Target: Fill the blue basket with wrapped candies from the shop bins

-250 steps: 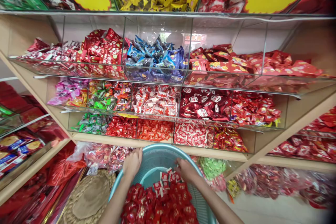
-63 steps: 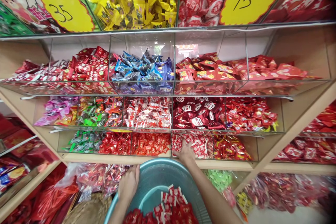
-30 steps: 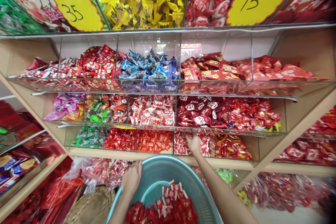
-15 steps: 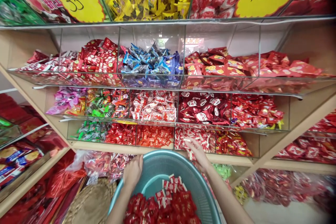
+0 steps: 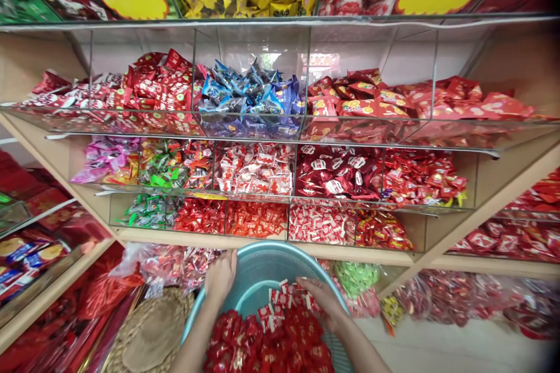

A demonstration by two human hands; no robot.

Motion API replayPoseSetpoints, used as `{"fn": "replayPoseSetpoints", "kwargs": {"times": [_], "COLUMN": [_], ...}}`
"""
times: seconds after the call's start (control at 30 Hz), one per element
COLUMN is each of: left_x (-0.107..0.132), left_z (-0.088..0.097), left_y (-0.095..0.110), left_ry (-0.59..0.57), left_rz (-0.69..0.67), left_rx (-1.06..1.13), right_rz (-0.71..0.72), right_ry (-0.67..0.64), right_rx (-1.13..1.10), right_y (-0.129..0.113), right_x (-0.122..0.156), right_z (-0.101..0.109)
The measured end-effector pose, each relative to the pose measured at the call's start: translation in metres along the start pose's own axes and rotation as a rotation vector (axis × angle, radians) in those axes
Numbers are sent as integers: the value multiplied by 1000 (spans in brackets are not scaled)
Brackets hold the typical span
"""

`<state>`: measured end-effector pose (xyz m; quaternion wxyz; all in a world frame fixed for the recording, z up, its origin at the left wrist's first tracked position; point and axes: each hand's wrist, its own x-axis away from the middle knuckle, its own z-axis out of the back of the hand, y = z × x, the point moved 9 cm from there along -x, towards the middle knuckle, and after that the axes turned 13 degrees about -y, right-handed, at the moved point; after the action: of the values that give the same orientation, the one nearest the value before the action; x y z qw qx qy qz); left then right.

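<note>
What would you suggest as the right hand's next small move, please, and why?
I would probably open the right hand gently and let any pieces settle: it is over the teal basket, beside the red-and-white candies there, and the left hand grips the rim. Whether the right hand holds any is hard to tell.
</note>
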<state>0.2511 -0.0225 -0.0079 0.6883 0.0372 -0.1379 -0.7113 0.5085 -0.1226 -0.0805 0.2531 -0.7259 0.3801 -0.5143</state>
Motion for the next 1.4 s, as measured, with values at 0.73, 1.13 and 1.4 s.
{"fn": "replayPoseSetpoints", "kwargs": {"times": [0.73,1.13,1.4], "left_x": [0,1,2], "left_z": [0,1,2], "left_y": [1,0,0], "left_ry": [13,14,-2], "left_rz": [-20,-4,9], "left_rx": [-14,-8,9], "right_rz": [250,318,177], "right_ry": [-171,-208,-57], "right_rx": [98,624,234], "right_y": [-10,-10,-24], "right_x": [-18,-40,-25], "right_z": [-27,-37,-9]}}
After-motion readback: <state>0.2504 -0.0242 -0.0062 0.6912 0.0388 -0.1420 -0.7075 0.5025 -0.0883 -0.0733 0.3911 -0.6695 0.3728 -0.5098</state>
